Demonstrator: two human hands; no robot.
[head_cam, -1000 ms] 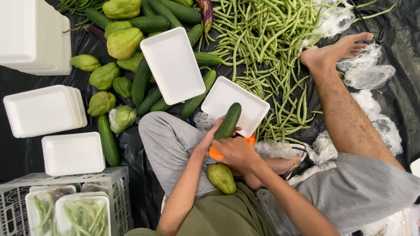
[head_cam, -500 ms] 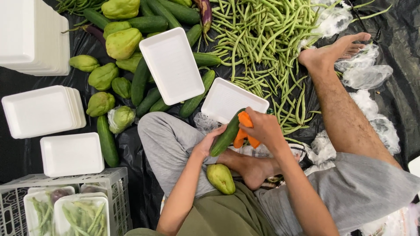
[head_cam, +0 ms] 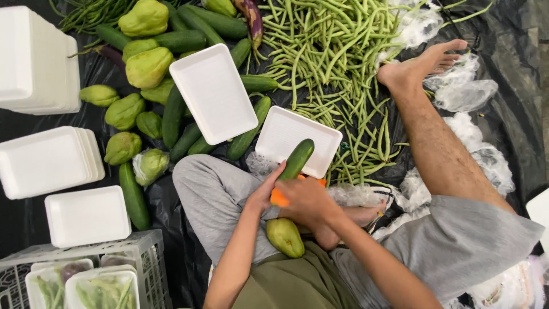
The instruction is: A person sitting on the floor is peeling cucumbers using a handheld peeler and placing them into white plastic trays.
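A dark green cucumber (head_cam: 295, 159) points up and away over a small white foam tray (head_cam: 289, 131). My left hand (head_cam: 264, 191) grips its near end. My right hand (head_cam: 306, 198) is closed around an orange-handled tool (head_cam: 279, 198) pressed against the cucumber's near end. A pale green chayote (head_cam: 285, 237) lies in my lap just below both hands. I sit on black sheeting with one knee bent and my other bare leg (head_cam: 434, 137) stretched out to the right.
A larger white foam tray (head_cam: 211, 91) lies among cucumbers (head_cam: 172, 114) and chayotes (head_cam: 147, 67). A heap of green beans (head_cam: 337, 51) covers the far middle. Tray stacks (head_cam: 48, 160) stand left. A crate (head_cam: 137, 252) holds wrapped trays.
My right hand pulled the orange tool back down the cucumber from its far part to its near end. The cucumber has tilted up over the small tray again.
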